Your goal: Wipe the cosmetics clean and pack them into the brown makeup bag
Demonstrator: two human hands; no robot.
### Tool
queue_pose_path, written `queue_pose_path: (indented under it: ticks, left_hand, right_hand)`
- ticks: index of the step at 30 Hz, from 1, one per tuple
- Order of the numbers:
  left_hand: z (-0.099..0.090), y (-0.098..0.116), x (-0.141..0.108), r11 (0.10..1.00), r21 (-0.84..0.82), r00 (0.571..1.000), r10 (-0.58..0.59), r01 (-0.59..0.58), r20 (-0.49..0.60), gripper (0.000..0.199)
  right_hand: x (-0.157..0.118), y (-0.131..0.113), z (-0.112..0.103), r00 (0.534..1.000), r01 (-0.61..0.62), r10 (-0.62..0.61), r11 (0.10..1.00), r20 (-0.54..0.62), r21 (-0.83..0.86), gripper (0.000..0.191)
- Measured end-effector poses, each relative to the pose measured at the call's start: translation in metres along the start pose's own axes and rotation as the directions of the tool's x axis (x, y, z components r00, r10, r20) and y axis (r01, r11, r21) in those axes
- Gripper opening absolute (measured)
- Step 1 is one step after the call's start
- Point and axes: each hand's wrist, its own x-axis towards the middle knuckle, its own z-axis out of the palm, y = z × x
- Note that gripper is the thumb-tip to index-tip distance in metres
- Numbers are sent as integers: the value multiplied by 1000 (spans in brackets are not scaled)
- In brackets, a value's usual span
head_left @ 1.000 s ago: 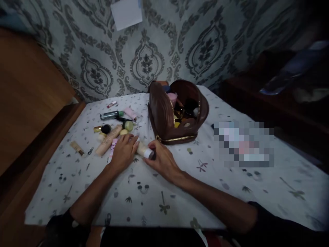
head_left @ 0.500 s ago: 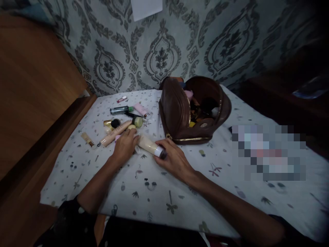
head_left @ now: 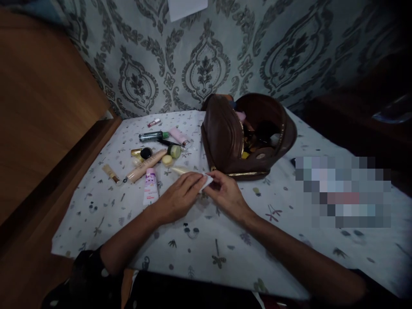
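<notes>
My left hand (head_left: 180,197) is closed over a cream-coloured squeeze tube (head_left: 179,170), whose flat end shows beyond the fingers. A white piece (head_left: 207,183), in line with the tube, shows between both hands. My right hand (head_left: 228,195) pinches at that white end, and its fingers hide the dark cap. Left of the hands lies a white and purple tube (head_left: 150,186). Behind it are a long beige tube (head_left: 146,166), a small yellow round pot (head_left: 167,160) and a green-lidded jar (head_left: 174,151).
A brown zip bag (head_left: 222,133) stands unzipped behind my right hand, with cosmetics inside. A green-capped bottle (head_left: 151,136), a pink tube (head_left: 178,136) and a small beige tube (head_left: 111,174) lie at the left. A blurred-out item (head_left: 344,191) is at the right.
My left hand has moved right off the white and purple tube and onto the cream tube, covering most of it. My right hand stays at the capped end.
</notes>
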Motion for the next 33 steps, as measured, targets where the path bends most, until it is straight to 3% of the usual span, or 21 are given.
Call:
queue_pose_path:
  ticks: [7, 11, 16, 20, 22, 25, 26, 28, 31, 33]
  left_hand:
    - [-4, -26, -3, 981, 190, 996, -50, 37, 68, 46]
    - [-9, -39, -6, 968, 200, 986, -163, 151, 45, 45]
    - [-19, -56, -12, 921, 164, 935, -353, 353, -29, 38]
    - [-25, -64, -15, 900, 54, 897, -424, 433, -128, 35]
    - [-29, -65, -15, 861, 0, 842, -497, 508, -213, 37]
    - [-32, -59, -14, 810, -88, 761, -577, 579, -297, 36]
    - [-31, -55, -13, 818, -103, 766, -569, 567, -301, 33]
    - [-26, -43, -10, 876, -107, 829, -479, 470, -288, 26]
    - [-14, -24, -4, 971, -82, 942, -238, 225, -238, 26]
    - [-9, -15, -1, 994, -21, 976, -111, 109, -186, 28]
  right_hand:
    - [4, -7, -5, 990, -133, 122, 974, 73, 185, 41]
    - [2, -13, -6, 978, -200, 182, 953, 99, 225, 43]
    - [-2, -14, -4, 967, -233, 203, 949, 153, 213, 44]
    - [-3, -7, -2, 993, -86, 73, 985, 95, 147, 37]
    - [-4, -2, -3, 996, 66, -69, 997, 54, 49, 30]
    - [-6, 2, -3, 963, 265, -261, 960, 63, -85, 27]
    - [-7, 2, -3, 951, 307, -300, 945, 73, -111, 27]
    - [-8, 2, -3, 935, 355, -346, 923, 79, -147, 27]
    - [-9, 2, -4, 915, 403, -398, 896, 66, -189, 22]
    - [-9, 3, -5, 895, 445, -438, 870, 78, -212, 19]
